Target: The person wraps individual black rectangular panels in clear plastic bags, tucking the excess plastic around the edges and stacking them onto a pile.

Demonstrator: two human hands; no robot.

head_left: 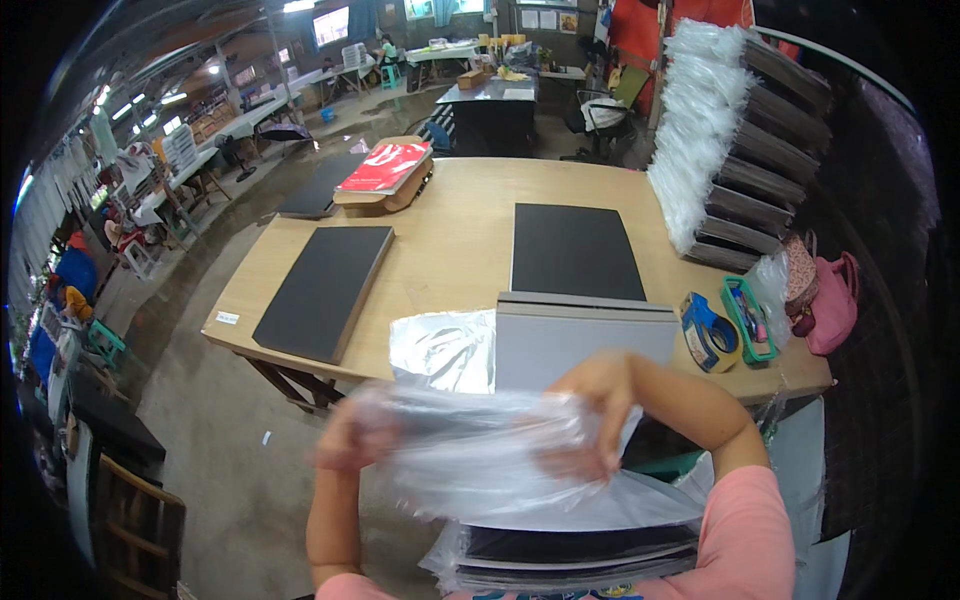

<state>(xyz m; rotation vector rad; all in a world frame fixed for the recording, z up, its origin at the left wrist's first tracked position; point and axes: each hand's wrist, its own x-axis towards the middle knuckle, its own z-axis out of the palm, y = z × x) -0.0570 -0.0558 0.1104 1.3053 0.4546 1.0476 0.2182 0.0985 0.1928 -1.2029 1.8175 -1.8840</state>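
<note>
My left hand (358,432), smeared by motion, is closed on one end of a clear plastic bag (470,470). My right hand (598,405) grips the bag's other side, its fingers bent into the film. The plastic is crumpled and blurred, and whether anything lies inside cannot be made out. Below it, close to my body, is a stack of black flat pieces (580,545) in plastic. Just beyond my hands, a grey flat panel (585,345) lies at the table's near edge, beside a silvery plastic sheet (442,350).
On the wooden table (450,240) lie a black stack (325,290), a black board (575,250) and a red packet (385,167). A blue tape dispenser (708,332) and green basket (748,318) sit at right. Plastic-wrapped black pieces (750,150) rise behind; a pink bag (832,300) is nearby.
</note>
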